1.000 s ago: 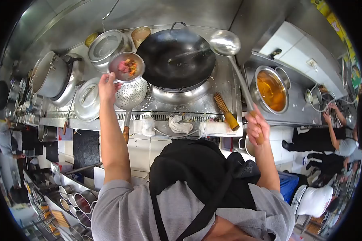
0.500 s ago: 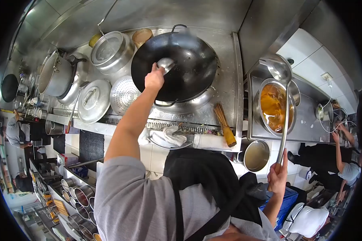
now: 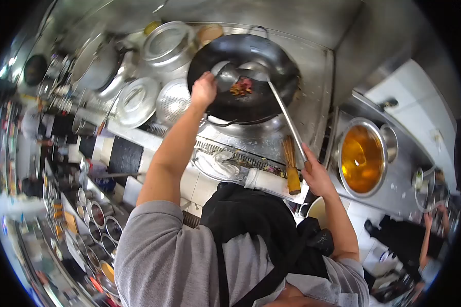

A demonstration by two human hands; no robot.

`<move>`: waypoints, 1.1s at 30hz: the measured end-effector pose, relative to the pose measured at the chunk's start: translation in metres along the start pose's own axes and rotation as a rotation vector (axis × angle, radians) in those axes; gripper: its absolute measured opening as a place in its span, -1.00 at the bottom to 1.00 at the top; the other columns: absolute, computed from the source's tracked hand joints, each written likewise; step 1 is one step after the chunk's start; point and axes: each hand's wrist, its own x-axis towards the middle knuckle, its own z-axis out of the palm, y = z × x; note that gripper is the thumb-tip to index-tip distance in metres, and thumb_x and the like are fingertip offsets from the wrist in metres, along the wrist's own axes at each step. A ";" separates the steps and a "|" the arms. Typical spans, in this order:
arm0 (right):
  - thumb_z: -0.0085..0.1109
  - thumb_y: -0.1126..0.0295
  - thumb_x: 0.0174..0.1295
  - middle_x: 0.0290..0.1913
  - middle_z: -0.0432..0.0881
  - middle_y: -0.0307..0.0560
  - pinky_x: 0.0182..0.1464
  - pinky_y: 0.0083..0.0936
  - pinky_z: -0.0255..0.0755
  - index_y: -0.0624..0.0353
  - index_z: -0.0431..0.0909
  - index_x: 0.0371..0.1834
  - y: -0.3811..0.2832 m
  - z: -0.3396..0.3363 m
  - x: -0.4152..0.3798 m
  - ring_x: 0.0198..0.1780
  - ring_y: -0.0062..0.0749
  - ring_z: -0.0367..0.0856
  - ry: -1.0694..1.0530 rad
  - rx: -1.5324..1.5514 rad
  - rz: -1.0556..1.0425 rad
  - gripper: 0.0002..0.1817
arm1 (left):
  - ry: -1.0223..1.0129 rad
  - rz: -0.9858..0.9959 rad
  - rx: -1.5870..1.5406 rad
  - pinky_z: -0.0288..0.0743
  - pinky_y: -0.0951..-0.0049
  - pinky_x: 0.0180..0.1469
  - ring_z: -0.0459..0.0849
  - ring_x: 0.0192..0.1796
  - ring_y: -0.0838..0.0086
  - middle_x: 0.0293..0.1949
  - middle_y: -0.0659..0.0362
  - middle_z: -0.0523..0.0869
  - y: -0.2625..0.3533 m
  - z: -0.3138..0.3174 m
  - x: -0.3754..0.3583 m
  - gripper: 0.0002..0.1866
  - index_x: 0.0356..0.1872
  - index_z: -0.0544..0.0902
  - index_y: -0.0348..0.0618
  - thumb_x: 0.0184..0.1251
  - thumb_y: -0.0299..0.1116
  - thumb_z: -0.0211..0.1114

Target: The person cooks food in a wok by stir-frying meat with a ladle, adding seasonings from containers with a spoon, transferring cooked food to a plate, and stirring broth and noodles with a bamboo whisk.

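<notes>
A black wok (image 3: 271, 51) sits on the stove, with a small heap of reddish-brown pieces (image 3: 242, 87) in its middle. My left hand (image 3: 204, 90) is closed on the edge of a small metal bowl (image 3: 226, 75), tilted over the wok's left part. My right hand (image 3: 315, 171) grips the wooden end of a long-handled ladle (image 3: 284, 110); the ladle's head is inside the wok, right beside the bowl. Below the wok, near my right hand, a bamboo brush (image 3: 292, 176) lies on the stove's front edge.
To the right, a metal bowl of orange oil (image 3: 362, 159) stands on a steel counter. A perforated strainer (image 3: 173, 102), a lid (image 3: 137, 102) and pots (image 3: 95, 66) are left of the wok. White cloths (image 3: 215, 165) lie on the front ledge. A co-worker's arms (image 3: 426, 238) show at far right.
The ladle has swung from over the oil bowl into the wok, with my right hand moving up and left. Reddish-brown pieces now lie in the wok. The view has shifted.
</notes>
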 end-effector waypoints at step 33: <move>0.11 0.44 0.30 -0.53 0.31 -0.28 -0.67 -0.59 0.28 -0.05 0.02 0.49 -0.528 0.570 -0.016 -0.69 -0.62 0.30 -1.648 0.292 -0.103 -0.29 | 1.213 -1.342 -1.188 0.64 0.48 -0.49 0.67 -0.55 0.47 -0.49 0.21 0.59 -0.095 -0.353 -0.704 -0.90 -0.29 0.49 -0.17 0.39 -0.39 0.19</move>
